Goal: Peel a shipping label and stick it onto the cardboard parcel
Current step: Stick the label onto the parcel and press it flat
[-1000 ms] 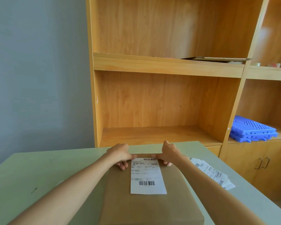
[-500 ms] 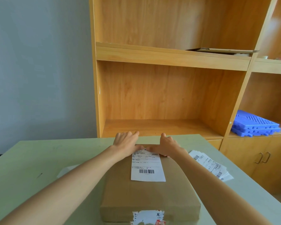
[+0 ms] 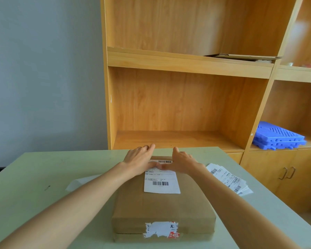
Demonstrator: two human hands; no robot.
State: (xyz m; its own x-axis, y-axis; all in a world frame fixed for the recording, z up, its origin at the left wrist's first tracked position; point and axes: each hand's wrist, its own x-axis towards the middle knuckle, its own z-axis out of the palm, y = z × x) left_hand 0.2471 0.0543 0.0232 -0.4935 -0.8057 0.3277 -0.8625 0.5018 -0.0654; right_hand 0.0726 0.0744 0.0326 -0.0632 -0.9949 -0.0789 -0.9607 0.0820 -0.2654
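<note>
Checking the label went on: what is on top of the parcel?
A white label lies flat on the parcel; both hands cover its far end.

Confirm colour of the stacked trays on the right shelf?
Blue; the stacked trays show clearly in the head view.

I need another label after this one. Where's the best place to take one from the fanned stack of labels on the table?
Probably take the top sheet of the label stack by its free corner nearest the person, coming in with the right hand from the parcel side. The sheets lie flat and fanned, so their offset edges stick out, which should let the fingers pinch one without lifting the rest.
</note>
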